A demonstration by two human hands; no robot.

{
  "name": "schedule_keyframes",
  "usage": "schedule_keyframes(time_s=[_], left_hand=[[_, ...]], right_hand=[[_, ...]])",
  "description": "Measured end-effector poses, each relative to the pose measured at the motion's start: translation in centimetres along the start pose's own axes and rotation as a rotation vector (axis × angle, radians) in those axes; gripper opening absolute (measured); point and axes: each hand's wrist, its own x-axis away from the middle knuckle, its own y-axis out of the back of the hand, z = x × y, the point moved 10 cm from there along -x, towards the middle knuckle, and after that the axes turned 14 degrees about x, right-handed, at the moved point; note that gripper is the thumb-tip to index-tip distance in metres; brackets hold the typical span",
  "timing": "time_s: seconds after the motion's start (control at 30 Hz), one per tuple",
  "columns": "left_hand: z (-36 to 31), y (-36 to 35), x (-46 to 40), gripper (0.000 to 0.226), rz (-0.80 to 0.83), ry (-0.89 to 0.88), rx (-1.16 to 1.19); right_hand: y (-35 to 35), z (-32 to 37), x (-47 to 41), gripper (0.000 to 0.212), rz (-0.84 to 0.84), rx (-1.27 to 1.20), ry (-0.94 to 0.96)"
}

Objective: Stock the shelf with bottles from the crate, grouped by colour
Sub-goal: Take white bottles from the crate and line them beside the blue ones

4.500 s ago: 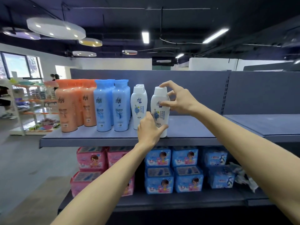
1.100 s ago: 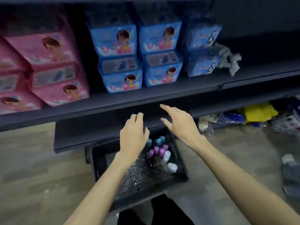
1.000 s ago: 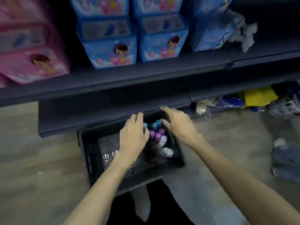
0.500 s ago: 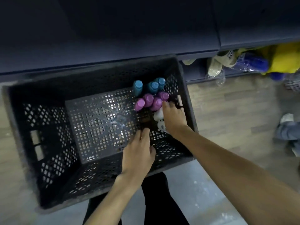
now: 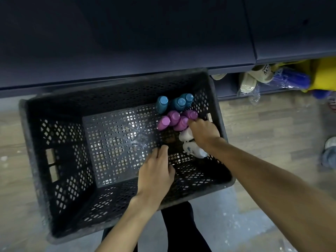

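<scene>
A black perforated crate (image 5: pixel 60 142) stands on the floor below the dark shelf (image 5: pixel 127 42). In its far right corner stand three blue bottles (image 5: pixel 161 104), several purple bottles (image 5: pixel 173 117) and two white bottles (image 5: pixel 185 136). My right hand (image 5: pixel 204 132) reaches down onto the upper white bottle, fingertips against a purple one; its grip is hidden. My left hand (image 5: pixel 156 171) hovers inside the crate with fingers straight, holding nothing, just left of the white bottles.
The bottom shelf's front edge overhangs the crate's far rim. Slippers (image 5: pixel 248 82), blue packets (image 5: pixel 291 80) and a yellow bag (image 5: pixel 323 70) lie under the shelf to the right. A shoe (image 5: pixel 330 155) sits on the wooden floor at far right. My legs (image 5: pixel 181 228) are behind the crate.
After placing a white bottle on the upper shelf, I bent down to the crate. Both hands dropped into it; the right one settled on the white bottles in the last half second.
</scene>
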Motion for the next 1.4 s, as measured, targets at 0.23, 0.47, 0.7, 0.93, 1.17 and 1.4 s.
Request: schedule_keyframes(time_s=[0.23,0.47,0.7,0.93,1.17,1.4], left_hand=[[-2.2,2.2,0.4,0.048,0.038,-0.082,-0.074],[-6.0,10.4,-0.8,0.06,-0.051,-0.14,0.041],[-11.2,21.4,1.3,0.03,-0.199,-0.324,0.308],[-15.6,31.3,3.9,0.049,-0.265,-0.406,0.342],[-22.1,39.0,8.5,0.05,-0.203,-0.535,0.308],[-29.8,47.5,15.0,0.049,-0.38,-0.691,0.232]], right_hand=[[8.4,-3.6,4.9,0.045,-0.074,-0.148,0.012],[22.6,-4.0,12.2,0.045,-0.252,-0.162,0.139],[34.8,-4.2,18.3,0.04,-0.412,-0.135,0.162],[41.6,-5.0,24.8,0.051,-0.752,-0.38,0.29],[47.6,-6.8,29.8,0.058,-0.897,-0.692,0.465],[56.7,-9.4,37.9,0.055,-1.078,-0.637,0.531]])
